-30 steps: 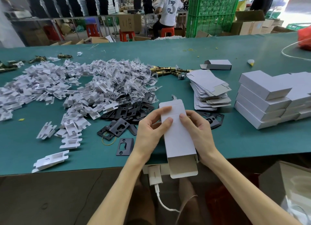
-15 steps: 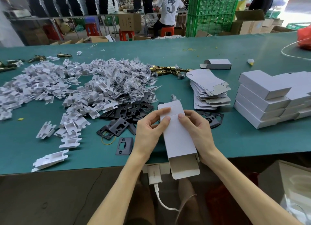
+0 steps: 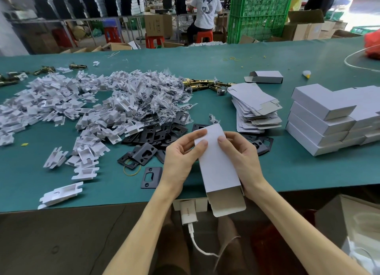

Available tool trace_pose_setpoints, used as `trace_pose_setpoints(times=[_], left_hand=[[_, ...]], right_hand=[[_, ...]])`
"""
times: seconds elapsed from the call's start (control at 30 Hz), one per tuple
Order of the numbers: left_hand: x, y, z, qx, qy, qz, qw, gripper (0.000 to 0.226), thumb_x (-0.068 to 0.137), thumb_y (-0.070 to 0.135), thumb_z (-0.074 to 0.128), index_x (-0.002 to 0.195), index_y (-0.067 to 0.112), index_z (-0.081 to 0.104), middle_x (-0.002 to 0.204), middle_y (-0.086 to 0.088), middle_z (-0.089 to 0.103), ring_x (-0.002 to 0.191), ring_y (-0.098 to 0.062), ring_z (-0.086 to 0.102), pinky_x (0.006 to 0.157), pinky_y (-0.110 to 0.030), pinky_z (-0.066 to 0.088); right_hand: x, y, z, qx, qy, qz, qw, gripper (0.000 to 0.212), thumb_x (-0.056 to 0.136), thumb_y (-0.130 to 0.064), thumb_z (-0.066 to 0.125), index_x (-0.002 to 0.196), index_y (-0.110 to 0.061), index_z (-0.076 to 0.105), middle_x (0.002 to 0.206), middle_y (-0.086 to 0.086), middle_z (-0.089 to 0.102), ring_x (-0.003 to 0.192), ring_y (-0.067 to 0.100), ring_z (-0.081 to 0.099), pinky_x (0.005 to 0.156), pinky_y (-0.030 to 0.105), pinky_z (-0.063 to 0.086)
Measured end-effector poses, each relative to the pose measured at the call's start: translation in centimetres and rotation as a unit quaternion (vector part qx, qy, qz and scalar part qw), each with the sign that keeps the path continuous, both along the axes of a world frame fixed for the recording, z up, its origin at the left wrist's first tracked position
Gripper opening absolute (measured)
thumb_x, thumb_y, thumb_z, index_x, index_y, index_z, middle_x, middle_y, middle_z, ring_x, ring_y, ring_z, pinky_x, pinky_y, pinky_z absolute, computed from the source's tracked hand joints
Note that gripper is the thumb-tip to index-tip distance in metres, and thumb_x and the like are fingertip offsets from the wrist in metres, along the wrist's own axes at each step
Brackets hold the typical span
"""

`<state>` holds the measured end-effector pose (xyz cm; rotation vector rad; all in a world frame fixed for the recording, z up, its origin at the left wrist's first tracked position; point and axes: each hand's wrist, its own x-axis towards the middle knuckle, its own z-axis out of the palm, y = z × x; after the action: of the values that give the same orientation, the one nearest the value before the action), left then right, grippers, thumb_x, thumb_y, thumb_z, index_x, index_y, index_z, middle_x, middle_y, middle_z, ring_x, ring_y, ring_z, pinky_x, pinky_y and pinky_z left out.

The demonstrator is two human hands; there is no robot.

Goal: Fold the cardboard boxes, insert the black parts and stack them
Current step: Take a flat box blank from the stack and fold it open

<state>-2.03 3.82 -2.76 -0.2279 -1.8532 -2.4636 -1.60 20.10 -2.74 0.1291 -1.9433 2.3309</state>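
Observation:
A long white cardboard box (image 3: 218, 167) is held lengthwise above the table's near edge, its near flap hanging open toward me. My left hand (image 3: 181, 157) grips its left side, thumb and fingers pressing at the far end. My right hand (image 3: 240, 157) grips the right side, thumb on top near the far end. Black metal plates (image 3: 156, 136) lie heaped just left of my hands, with one single plate (image 3: 151, 177) nearer me. Flat unfolded boxes (image 3: 255, 110) are piled behind my right hand. Finished boxes (image 3: 324, 118) are stacked at the right.
White plastic inserts (image 3: 61, 110) and small clear bags (image 3: 162, 95) sprawl across the left of the green table (image 3: 308, 171). Brass latches (image 3: 203, 84) and one folded box (image 3: 265, 76) lie farther back. A white charger (image 3: 188, 212) hangs below the table edge. People sit beyond.
The box has tilted slightly, its near flap swinging a little right. My fingers have shifted closer to the far end of the box.

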Motion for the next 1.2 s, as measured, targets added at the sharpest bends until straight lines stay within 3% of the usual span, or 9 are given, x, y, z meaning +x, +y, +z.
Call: trace_pose_setpoints(times=[0.23,0.33,0.43,0.6,0.7,0.83,0.9,1.07,1.2], left_hand=[[0.0,0.4,0.0,-0.072,0.010,-0.018,0.997,0.039,0.084,0.029,0.079,0.121,0.017,0.073,0.117,-0.003,0.077,0.102,-0.014,0.072,0.084,-0.028,0.060],[-0.1,0.4,-0.1,-0.073,-0.005,-0.016,0.997,0.038,0.082,0.032,0.081,0.116,0.018,0.073,0.126,-0.001,0.072,0.097,-0.013,0.074,0.080,-0.028,0.061],[-0.2,0.1,-0.4,-0.081,0.001,-0.008,0.997,0.034,0.086,0.034,0.083,0.113,0.017,0.073,0.114,-0.005,0.076,0.097,-0.016,0.072,0.078,-0.028,0.059],[-0.5,-0.3,-0.6,-0.002,0.006,0.120,0.993,0.036,0.087,0.040,0.079,0.113,0.018,0.069,0.101,-0.001,0.074,0.091,-0.012,0.067,0.076,-0.026,0.055],[-0.8,-0.8,-0.5,0.068,-0.005,0.202,0.977,0.047,0.087,0.043,0.074,0.125,0.018,0.065,0.109,0.000,0.072,0.098,-0.010,0.066,0.082,-0.027,0.056],[-0.6,-2.0,-0.6,0.222,-0.032,0.138,0.965,0.052,0.095,0.030,0.062,0.142,0.008,0.056,0.115,-0.003,0.072,0.100,-0.011,0.067,0.084,-0.024,0.057],[-0.5,-2.5,-0.7,0.259,-0.049,0.068,0.962,0.043,0.099,0.020,0.055,0.141,0.008,0.055,0.114,-0.004,0.074,0.102,-0.013,0.069,0.087,-0.025,0.058],[-0.1,-1.2,-0.3,0.143,0.012,0.012,0.990,0.050,0.089,0.011,0.066,0.138,0.009,0.055,0.131,-0.009,0.068,0.121,-0.021,0.063,0.108,-0.035,0.052],[-0.9,-1.3,0.5,-0.054,0.135,0.039,0.989,0.042,0.088,-0.012,0.069,0.119,0.016,0.065,0.129,0.000,0.070,0.128,-0.020,0.061,0.108,-0.042,0.050]], right_hand=[[-0.1,0.3,0.3,-0.041,-0.016,-0.025,0.999,0.053,0.082,-0.039,0.077,0.126,-0.020,0.056,0.101,0.006,0.076,0.083,0.019,0.074,0.065,0.033,0.060],[0.0,0.3,0.4,-0.024,-0.011,-0.023,0.999,0.055,0.080,-0.041,0.077,0.125,-0.017,0.058,0.101,0.006,0.076,0.083,0.021,0.073,0.066,0.036,0.061],[0.1,0.2,0.4,-0.027,-0.014,-0.015,0.999,0.055,0.080,-0.044,0.076,0.123,-0.016,0.059,0.098,0.005,0.077,0.081,0.020,0.073,0.065,0.037,0.061],[-0.2,0.2,0.3,0.026,-0.018,0.015,0.999,0.067,0.077,-0.070,0.068,0.125,-0.023,0.065,0.102,-0.002,0.077,0.091,0.014,0.070,0.080,0.033,0.050],[-0.3,0.4,0.2,0.024,-0.012,0.063,0.998,0.082,0.065,-0.084,0.067,0.120,-0.023,0.071,0.115,0.005,0.074,0.102,0.026,0.066,0.088,0.041,0.048],[-0.4,0.0,-0.4,0.072,0.007,0.088,0.993,0.053,0.073,-0.051,0.082,0.116,-0.022,0.070,0.107,0.000,0.077,0.093,0.012,0.070,0.076,0.023,0.055],[-0.7,0.0,-0.8,0.062,0.013,0.049,0.997,0.048,0.073,-0.041,0.087,0.114,-0.020,0.070,0.106,0.000,0.077,0.096,0.015,0.073,0.078,0.024,0.055],[-1.4,0.6,-0.9,-0.106,-0.041,-0.101,0.988,0.087,0.065,-0.051,0.085,0.134,-0.008,0.054,0.130,0.013,0.065,0.122,0.024,0.064,0.100,0.037,0.054],[-1.4,1.1,-0.5,-0.196,-0.071,-0.035,0.977,0.062,0.091,-0.051,0.060,0.133,-0.005,0.057,0.128,0.013,0.069,0.120,0.026,0.066,0.096,0.036,0.057]])
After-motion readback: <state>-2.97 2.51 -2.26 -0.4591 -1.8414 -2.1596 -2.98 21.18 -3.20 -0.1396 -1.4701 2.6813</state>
